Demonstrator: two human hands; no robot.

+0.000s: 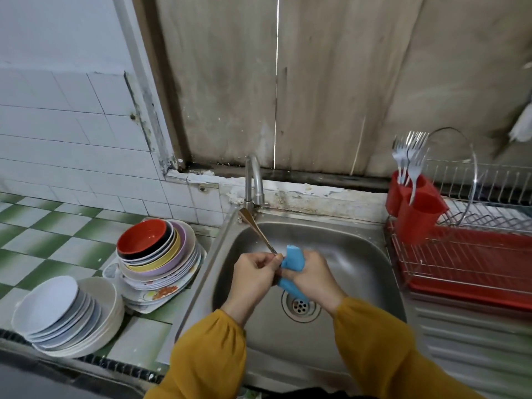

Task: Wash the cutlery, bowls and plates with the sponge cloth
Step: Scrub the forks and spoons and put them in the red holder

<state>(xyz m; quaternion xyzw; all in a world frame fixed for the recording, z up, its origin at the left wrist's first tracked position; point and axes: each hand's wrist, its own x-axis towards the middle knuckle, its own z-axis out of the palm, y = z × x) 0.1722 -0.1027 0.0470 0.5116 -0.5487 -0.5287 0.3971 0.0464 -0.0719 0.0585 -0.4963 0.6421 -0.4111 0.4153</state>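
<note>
Left grip (254,273) on spoon (257,230), bowl toward tap (254,180)

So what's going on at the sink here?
A person is washing up. The left hand holds a spoon over the sink, and the right hand grips a blue cloth wrapped round its near end. On the counter to the left, stacks of plates and bowls wait; forks stand in the red holder on the rack.
</note>
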